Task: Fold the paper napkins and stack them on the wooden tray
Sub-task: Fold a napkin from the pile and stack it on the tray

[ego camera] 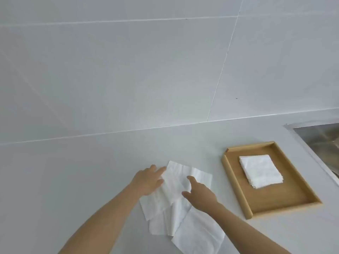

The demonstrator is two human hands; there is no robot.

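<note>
Several unfolded white paper napkins (180, 215) lie overlapping on the pale counter in front of me. My left hand (148, 180) rests flat on the left edge of the top napkin, fingers apart. My right hand (200, 196) presses on the same napkin near its middle, fingers spread. To the right sits the wooden tray (236, 184), with a neat stack of folded napkins (260, 170) lying in it toward the back.
A metal sink (319, 138) is set into the counter at the far right, just behind the tray. A pale tiled wall (146, 70) rises behind the counter.
</note>
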